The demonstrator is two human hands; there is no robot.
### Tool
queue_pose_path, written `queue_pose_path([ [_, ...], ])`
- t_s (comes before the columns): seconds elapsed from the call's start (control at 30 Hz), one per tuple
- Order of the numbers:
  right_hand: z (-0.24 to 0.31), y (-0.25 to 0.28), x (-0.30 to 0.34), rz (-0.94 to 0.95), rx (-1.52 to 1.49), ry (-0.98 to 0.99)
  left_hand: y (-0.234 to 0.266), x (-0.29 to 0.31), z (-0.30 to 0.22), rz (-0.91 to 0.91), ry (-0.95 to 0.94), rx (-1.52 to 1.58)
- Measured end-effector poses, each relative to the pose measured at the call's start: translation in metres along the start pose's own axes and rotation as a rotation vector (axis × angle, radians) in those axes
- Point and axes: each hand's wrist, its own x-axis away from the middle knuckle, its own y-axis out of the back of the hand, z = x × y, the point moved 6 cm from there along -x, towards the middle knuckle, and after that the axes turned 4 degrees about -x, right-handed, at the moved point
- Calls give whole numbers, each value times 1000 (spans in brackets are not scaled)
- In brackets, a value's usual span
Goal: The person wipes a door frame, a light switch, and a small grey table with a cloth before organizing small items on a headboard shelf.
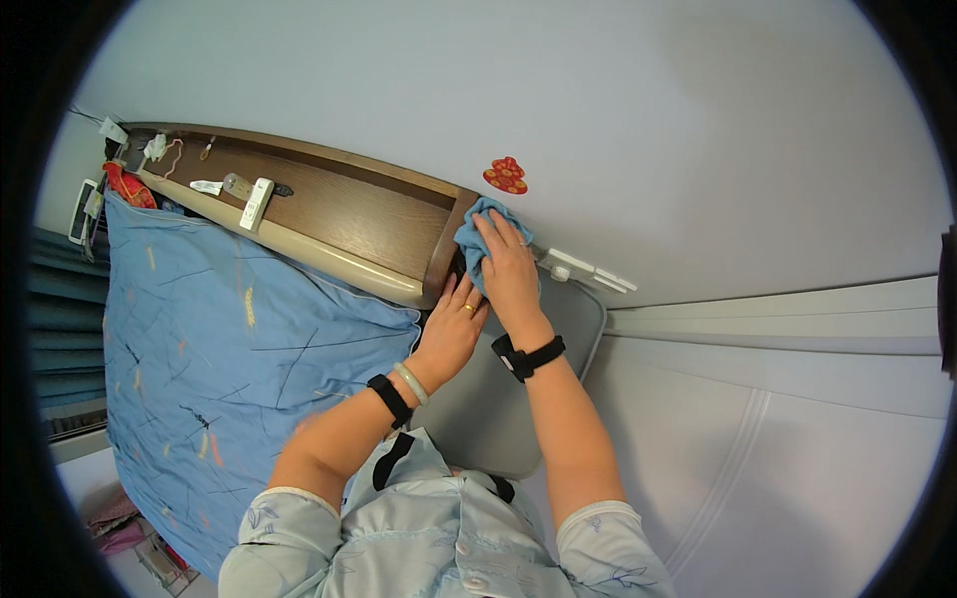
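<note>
A blue cloth (pixel 472 242) is bunched under my right hand (pixel 509 271), whose fingers press it against the right end of the brown wooden headboard (pixel 379 214). My left hand (pixel 454 327) is just below, beside the headboard's corner and the cloth's lower edge. Its fingers are stretched out and fairly straight, their tips partly lost in the dark gap by the headboard. Whether the left fingertips touch the cloth I cannot tell. Beneath both hands lies a grey rounded top (pixel 498 419) with a pale rim.
The headboard shelf holds a white remote or power strip (pixel 256 204), a clear bottle (pixel 236 185) and crumpled tissue (pixel 156 148). A blue patterned bed cover (pixel 259 339) spreads at left. White wall sockets (pixel 583 269) sit right of my hands, under a red wall sticker (pixel 505 176).
</note>
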Motion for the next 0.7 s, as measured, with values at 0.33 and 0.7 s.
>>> queue_pose_path([
  [0.33,-22,2,18,-45,153,-230,17,9,2,-62,3,83],
  [0.7,8,12,73,16,-163,-94,14,43,12,-141,133,192],
])
